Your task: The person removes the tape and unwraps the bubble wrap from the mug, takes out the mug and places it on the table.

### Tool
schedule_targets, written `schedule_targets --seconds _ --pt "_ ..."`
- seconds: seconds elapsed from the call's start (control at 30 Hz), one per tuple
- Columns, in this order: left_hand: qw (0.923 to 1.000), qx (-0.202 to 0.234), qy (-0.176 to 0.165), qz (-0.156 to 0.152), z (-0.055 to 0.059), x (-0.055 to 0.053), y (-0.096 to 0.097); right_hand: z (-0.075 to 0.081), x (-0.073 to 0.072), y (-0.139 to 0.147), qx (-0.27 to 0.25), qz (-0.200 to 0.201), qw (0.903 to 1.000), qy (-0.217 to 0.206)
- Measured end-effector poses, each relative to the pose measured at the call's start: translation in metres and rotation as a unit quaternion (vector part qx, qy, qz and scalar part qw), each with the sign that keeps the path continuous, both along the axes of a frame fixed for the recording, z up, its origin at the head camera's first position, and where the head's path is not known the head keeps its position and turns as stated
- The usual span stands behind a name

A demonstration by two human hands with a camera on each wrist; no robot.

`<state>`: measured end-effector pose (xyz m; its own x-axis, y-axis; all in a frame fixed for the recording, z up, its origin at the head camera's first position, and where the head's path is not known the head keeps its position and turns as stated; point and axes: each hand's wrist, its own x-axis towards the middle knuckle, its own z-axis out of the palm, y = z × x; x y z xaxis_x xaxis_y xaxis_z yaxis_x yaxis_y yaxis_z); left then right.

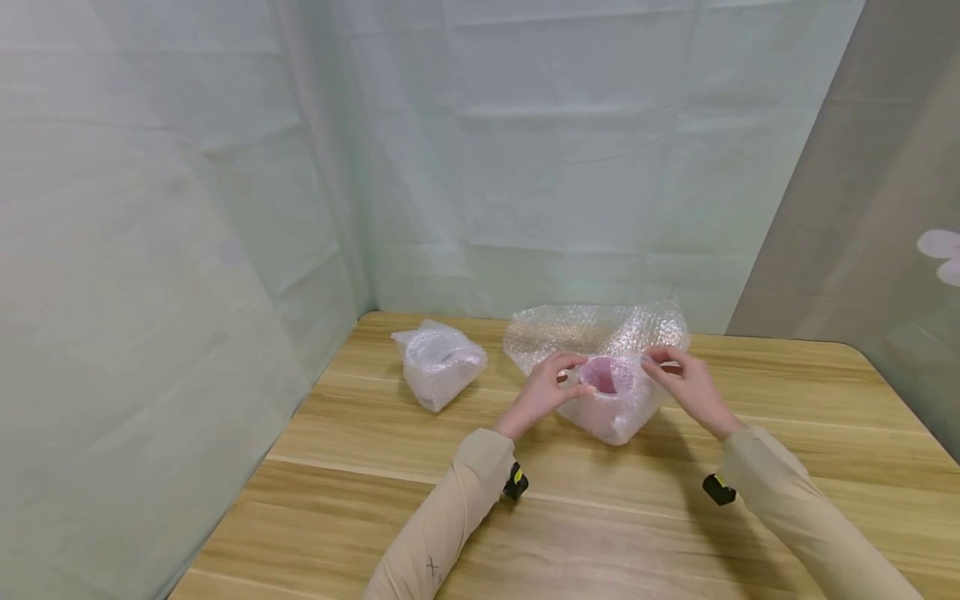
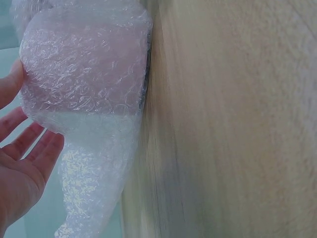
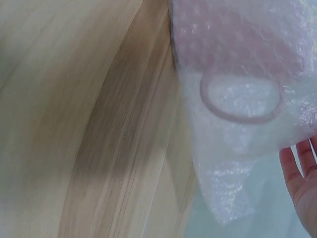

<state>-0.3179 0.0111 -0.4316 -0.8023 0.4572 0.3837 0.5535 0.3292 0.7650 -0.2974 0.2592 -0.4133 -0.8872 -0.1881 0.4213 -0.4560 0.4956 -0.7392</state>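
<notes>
1. Currently, a pink mug (image 1: pixel 600 377) sits on the table, right of the middle and toward the far side, its round mouth facing up and its body wrapped in bubble wrap (image 1: pixel 570 327).
2. From the right wrist, a looped handle (image 3: pixel 241 119) shows through the clear film on the mug's side.
3. Around the mouth the wrap is loose; a wide flap of it spreads up and outward on the far side.
4. At the left of the rim, the left hand (image 1: pixel 549 387) grips the mug with thumb and bent fingers, thumb nearer, index finger farther.
5. On the right, the right hand (image 1: pixel 686 382) pinches the wrap's edge beside the rim between thumb and fingers.
6. Beige sleeves (image 1: pixel 465 492) cover both forearms, the left one bearing a dark X-shaped mark; a small black device (image 1: pixel 515 482) with a yellow patch sits at each wrist.
7. Farther left, well apart from the mug, a second bubble-wrapped bundle (image 1: pixel 441 367) rests on the wood-grained table (image 1: pixel 360 475).
8. Beyond the table hangs creased pale sheeting (image 1: pixel 570 167), with a brownish panel (image 1: pixel 847 183) at right bearing a pale flower shape (image 1: pixel 939 244).
</notes>
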Motion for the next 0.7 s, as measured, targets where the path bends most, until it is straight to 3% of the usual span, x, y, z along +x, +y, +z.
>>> schedule_targets --seconds 0.7 --pt "0.9998 0.012 -0.014 -0.003 0.000 0.000 0.001 -0.002 0.025 0.052 0.020 -0.022 0.9973 -0.067"
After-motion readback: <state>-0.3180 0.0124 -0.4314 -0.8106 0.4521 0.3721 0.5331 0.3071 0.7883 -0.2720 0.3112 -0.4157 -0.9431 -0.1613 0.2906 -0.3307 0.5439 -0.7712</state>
